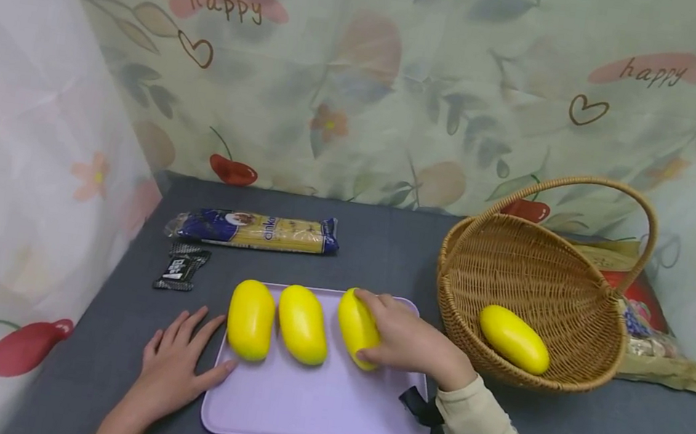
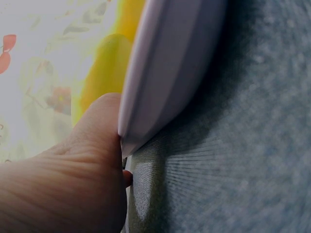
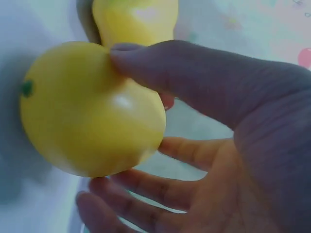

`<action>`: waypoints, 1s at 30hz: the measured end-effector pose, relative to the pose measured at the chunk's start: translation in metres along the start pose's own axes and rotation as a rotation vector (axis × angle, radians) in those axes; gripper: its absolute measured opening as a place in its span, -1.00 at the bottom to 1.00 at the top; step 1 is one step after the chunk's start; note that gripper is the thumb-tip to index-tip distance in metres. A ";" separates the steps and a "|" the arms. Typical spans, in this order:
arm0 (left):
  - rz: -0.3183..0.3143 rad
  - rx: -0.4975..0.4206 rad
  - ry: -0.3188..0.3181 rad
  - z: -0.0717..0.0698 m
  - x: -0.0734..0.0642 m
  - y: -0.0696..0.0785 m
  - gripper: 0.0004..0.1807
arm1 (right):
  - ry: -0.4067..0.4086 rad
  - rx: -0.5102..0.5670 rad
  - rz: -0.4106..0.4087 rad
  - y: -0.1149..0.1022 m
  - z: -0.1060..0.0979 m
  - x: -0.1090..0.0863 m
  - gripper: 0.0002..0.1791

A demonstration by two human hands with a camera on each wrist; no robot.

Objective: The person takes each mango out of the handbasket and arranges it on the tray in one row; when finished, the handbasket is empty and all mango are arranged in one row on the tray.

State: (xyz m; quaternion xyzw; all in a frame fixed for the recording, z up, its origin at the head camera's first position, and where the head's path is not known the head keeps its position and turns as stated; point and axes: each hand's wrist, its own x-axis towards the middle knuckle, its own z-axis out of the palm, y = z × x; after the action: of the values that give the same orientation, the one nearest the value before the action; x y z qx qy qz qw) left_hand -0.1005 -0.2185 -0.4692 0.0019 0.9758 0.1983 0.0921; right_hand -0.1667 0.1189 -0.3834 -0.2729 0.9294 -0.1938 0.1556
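A lilac tray [image 1: 321, 419] carries three yellow mangoes in a row. My right hand [image 1: 405, 334] grips the rightmost mango [image 1: 357, 327], fingers at its far end and thumb at its near end. Seen from the right wrist, this mango [image 3: 92, 111] shows a small green stem spot, with thumb and fingers around it. The left mango [image 1: 251, 320] and the middle mango [image 1: 304, 325] lie untouched. My left hand [image 1: 173, 363] rests with spread fingers on the table, its thumb over the tray's left rim [image 2: 133, 97]. A fourth mango [image 1: 514, 339] lies inside the wicker basket [image 1: 534, 256].
Behind the tray lies a pack of spaghetti [image 1: 254, 230]. Small black wrapped packets [image 1: 179, 268] sit to its front left. At the right, beside and behind the basket with its tall handle, is a large brown-and-red bag [image 1: 654, 345]. Printed curtains enclose the dark table [image 1: 384, 244].
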 end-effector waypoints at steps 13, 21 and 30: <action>0.000 0.003 -0.003 0.002 0.000 -0.001 0.02 | 0.040 0.057 0.039 0.002 0.011 0.009 -0.12; 0.006 0.001 0.007 0.002 0.001 -0.001 0.01 | 0.064 0.091 0.030 -0.001 0.010 0.011 -0.13; 0.008 -0.006 0.010 0.002 0.000 -0.001 0.00 | 0.048 0.083 0.044 -0.003 0.011 0.011 -0.12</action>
State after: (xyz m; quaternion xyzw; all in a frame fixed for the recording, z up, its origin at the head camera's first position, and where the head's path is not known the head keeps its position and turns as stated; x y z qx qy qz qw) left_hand -0.1004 -0.2188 -0.4712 0.0045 0.9756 0.2016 0.0864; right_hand -0.1697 0.1079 -0.3937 -0.2408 0.9299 -0.2349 0.1488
